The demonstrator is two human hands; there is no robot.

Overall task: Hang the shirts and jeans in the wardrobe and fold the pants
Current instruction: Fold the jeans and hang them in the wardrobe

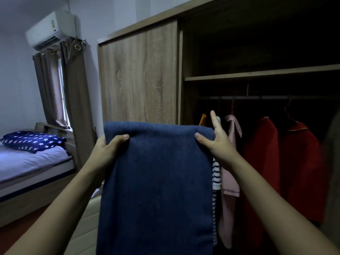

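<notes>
Right in front of the open wardrobe, both arms are up, and draped between them is the dark blue folded denim jeans (156, 181), doubled over at the top, the lower part hanging out of the bottom of view. The left hand (108, 146) has its grip pinched on the fold's left end, thumb on the near face; the right hand (219, 142) holds the right end the same way, forefinger pointing up. Whether a hanger sits inside that fold, I can't tell.

My read: heavy, limp cloth with some body, not slippery, nothing fragile. It will sag and slide if one end drops, so hold both ends of the fold.

Just behind the right hand hang a navy-and-white striped top (216, 173), a pale pink collared shirt (231, 153), then two red shirts (261, 159). Above runs the dark hanging rail (266, 97), under a wooden shelf (257, 75).

Open room looks likeliest at the rail's left end, close to the closed wood-grain sliding door (139, 70); mind that door's edge.
</notes>
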